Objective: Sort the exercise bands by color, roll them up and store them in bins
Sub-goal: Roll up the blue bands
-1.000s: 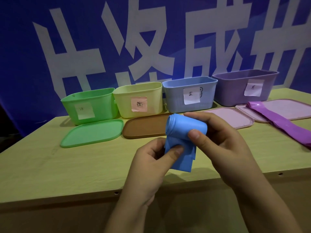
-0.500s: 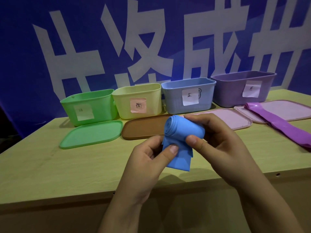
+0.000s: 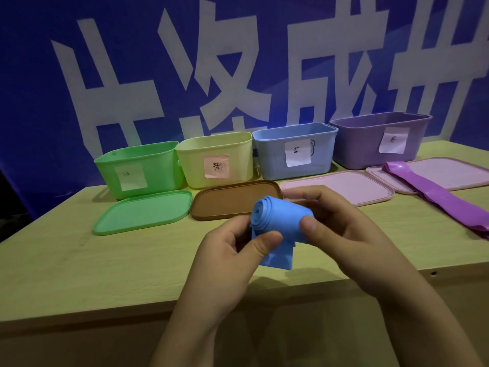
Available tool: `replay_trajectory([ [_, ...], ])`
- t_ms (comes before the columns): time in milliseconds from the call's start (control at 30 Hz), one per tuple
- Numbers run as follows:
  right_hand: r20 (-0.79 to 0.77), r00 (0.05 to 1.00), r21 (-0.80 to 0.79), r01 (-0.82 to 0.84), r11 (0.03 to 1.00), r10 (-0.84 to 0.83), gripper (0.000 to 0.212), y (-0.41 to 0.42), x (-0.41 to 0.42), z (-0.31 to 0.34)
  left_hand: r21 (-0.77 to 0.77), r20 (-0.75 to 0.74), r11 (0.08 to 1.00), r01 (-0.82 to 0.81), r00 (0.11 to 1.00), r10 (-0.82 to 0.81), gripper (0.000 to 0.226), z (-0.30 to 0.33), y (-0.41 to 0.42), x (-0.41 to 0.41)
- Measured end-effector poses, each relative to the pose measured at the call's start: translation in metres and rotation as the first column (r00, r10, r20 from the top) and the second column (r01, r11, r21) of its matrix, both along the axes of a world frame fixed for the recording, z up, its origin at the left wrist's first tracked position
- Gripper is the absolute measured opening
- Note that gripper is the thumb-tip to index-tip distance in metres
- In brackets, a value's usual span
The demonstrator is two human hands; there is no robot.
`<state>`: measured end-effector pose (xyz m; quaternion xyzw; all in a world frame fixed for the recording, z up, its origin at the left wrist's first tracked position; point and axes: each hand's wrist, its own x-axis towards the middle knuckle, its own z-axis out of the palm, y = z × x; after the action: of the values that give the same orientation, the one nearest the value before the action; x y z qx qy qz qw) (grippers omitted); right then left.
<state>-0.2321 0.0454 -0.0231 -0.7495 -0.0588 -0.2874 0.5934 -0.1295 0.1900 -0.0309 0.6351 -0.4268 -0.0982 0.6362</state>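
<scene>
You are holding a blue band (image 3: 277,221), mostly rolled, in both hands above the front edge of the table (image 3: 66,260). Your right hand (image 3: 344,234) is wrapping the roll, thumb pressing on its front and fingers curling over the top. Your left hand (image 3: 232,255) is pinching the loose tail that is hanging below the roll, thumb on the front of it.

Four open bins are standing in a row along the back edge of the table, each carrying a paper label. The blue bin (image 3: 295,152) is wearing a white label with the handwritten character "蓝". The yellow bin (image 3: 215,160) is wearing a pink label whose writing is too scrawled to read. The green bin (image 3: 137,168), at the left end, and the purple bin (image 3: 378,139), at the right end, are wearing white labels with faint marks you could not make out.

A blue banner (image 3: 39,75) with very large white characters is filling the wall behind the bins; the characters are cropped.

Lids are lying flat in front of the bins: a green lid (image 3: 143,211), a brown lid (image 3: 232,200) partly hidden behind the roll, and two pink lids (image 3: 344,185). A purple band (image 3: 436,197) is lying unrolled across the right pink lid and trailing towards the table's right edge.
</scene>
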Motion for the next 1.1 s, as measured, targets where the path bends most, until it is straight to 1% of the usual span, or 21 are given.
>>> replay_trajectory([
  [67, -0.010, 0.999, -0.051, 0.045, 0.998, -0.046, 0.030, 0.002, 0.001, 0.001, -0.002, 0.008, 1.000, 0.020, 1.000, -0.020, 0.027, 0.001, 0.001, 0.000],
  [133, 0.011, 0.997, -0.083, 0.082, 0.993, -0.082, 0.029, 0.005, 0.002, 0.002, -0.009, 0.000, 0.999, 0.035, 0.999, -0.035, 0.029, 0.002, 0.001, 0.000],
  [200, 0.036, 0.994, -0.086, 0.102, 0.991, -0.099, 0.028, 0.007, 0.002, 0.003, -0.011, 0.000, 0.999, 0.030, 1.000, -0.030, 0.032, 0.003, 0.001, 0.000],
  [300, 0.068, 0.993, -0.073, 0.104, 0.992, -0.099, 0.026, 0.008, 0.001, 0.004, 0.013, 0.005, 0.999, 0.043, 0.999, -0.043, 0.030, 0.002, 0.002, 0.000],
  [433, 0.090, 0.992, -0.080, 0.094, 0.992, -0.087, 0.027, 0.009, -0.001, 0.004, 0.028, 0.026, 0.994, 0.105, 0.994, -0.106, 0.047, 0.008, 0.007, -0.003],
  [500, 0.090, 0.991, -0.089, 0.102, 0.991, -0.094, 0.029, 0.009, -0.001, 0.002, 0.021, 0.004, 0.993, 0.117, 0.993, -0.118, 0.060, 0.010, 0.007, -0.005],
  [533, 0.094, 0.991, -0.094, 0.106, 0.990, -0.097, 0.029, 0.009, -0.001, 0.002, 0.016, -0.014, 0.994, 0.112, 0.994, -0.112, 0.063, 0.010, 0.006, -0.006],
  [633, 0.105, 0.988, -0.131, 0.122, 0.984, -0.109, 0.029, 0.010, 0.000, 0.002, 0.015, -0.034, 0.996, 0.090, 0.995, -0.090, 0.065, 0.011, 0.003, -0.009],
  [700, 0.118, 0.985, -0.170, 0.145, 0.975, -0.126, 0.032, 0.011, -0.001, 0.002, 0.025, -0.007, 0.997, 0.072, 0.997, -0.072, 0.064, 0.011, 0.002, -0.008],
  [800, 0.167, 0.972, -0.262, 0.204, 0.943, -0.164, 0.034, 0.012, -0.001, 0.002, 0.039, 0.026, 0.998, 0.046, 0.999, -0.047, 0.072, 0.010, 0.000, -0.007],
  [900, 0.228, 0.956, -0.333, 0.254, 0.908, -0.184, 0.034, 0.015, 0.001, -0.001, 0.002, -0.016, 0.998, 0.055, 0.998, -0.055, 0.066, 0.008, -0.001, -0.005],
  [1000, 0.255, 0.948, -0.360, 0.273, 0.892, -0.187, 0.035, 0.015, 0.006, -0.004, -0.026, -0.024, 0.998, 0.048, 0.999, -0.049, 0.044, 0.008, 0.000, -0.003],
  [1033, 0.233, 0.958, -0.348, 0.242, 0.906, -0.167, 0.034, 0.013, 0.006, -0.003, -0.032, -0.028, 0.998, 0.054, 0.998, -0.055, 0.040, 0.008, 0.001, -0.003],
  [1100, 0.141, 0.988, -0.279, 0.096, 0.955, -0.058, 0.033, 0.007, 0.002, 0.000, -0.042, -0.035, 0.997, 0.062, 0.997, -0.063, 0.041, 0.007, 0.003, -0.004],
])
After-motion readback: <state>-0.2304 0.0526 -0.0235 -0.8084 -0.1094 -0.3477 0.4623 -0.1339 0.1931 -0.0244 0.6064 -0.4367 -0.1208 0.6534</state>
